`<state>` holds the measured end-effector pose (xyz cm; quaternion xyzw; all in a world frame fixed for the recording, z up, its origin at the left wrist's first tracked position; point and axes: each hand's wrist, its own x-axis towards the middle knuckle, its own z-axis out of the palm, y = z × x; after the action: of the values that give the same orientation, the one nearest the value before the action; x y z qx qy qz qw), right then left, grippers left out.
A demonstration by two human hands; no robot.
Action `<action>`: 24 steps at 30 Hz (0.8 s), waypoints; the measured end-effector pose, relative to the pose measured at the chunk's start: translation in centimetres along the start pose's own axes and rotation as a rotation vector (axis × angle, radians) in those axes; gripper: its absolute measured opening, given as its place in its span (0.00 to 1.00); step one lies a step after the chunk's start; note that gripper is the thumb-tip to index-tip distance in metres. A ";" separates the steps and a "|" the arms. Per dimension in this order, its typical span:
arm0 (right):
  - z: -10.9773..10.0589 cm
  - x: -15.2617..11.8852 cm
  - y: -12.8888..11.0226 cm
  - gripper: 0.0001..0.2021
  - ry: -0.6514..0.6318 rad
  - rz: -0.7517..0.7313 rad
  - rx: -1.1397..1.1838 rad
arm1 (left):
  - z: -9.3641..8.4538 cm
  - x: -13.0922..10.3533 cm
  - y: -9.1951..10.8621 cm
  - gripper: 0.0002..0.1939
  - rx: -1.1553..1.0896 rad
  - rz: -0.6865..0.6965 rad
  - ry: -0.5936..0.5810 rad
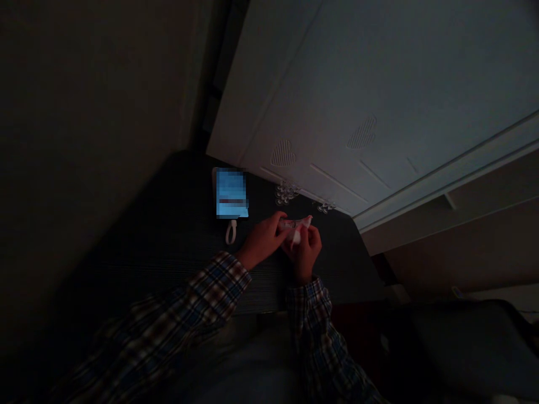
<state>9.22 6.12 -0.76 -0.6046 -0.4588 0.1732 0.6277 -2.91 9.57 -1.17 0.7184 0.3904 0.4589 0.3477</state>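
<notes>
Over the dark tabletop, my left hand (265, 238) and my right hand (307, 252) are close together on a small pinkish-white packet (297, 223) that looks like crinkled plastic. The left fingers are closed on its left end. My right hand pinches it from the near right side, its fingers bent. Something whitish shows in the middle between the hands, but the dim light hides what it is. To the left of my left hand lies a device with a lit, blurred-out blue screen (231, 193), with a pale loop strap (231, 232) at its near edge.
The dark wood-grain table (168, 235) meets a white panel (357, 84) with embossed hearts along its far side. Two shiny clusters of small round pieces stand near it, a larger cluster (286, 192) and a smaller cluster (325, 207). A dark chair (471, 342) is at the lower right.
</notes>
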 end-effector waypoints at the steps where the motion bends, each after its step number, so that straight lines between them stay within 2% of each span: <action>1: 0.0 0.0 0.1 0.17 -0.003 0.004 0.001 | 0.0 0.0 0.0 0.15 0.007 0.013 -0.006; 4: 0.0 0.1 0.3 0.17 0.015 -0.025 -0.017 | 0.0 0.1 -0.2 0.12 0.028 0.016 -0.023; 15: -0.1 0.0 0.0 0.16 0.015 -0.076 -0.084 | 0.1 0.4 -0.3 0.17 0.106 -0.041 -0.010; 24: 0.1 -0.3 0.1 0.15 -0.041 -0.060 -0.071 | -0.1 0.6 -0.2 0.17 0.104 -0.084 0.015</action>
<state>9.00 5.95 -0.98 -0.6088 -0.4950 0.1504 0.6014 -2.91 10.23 -1.10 0.7150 0.4460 0.4286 0.3259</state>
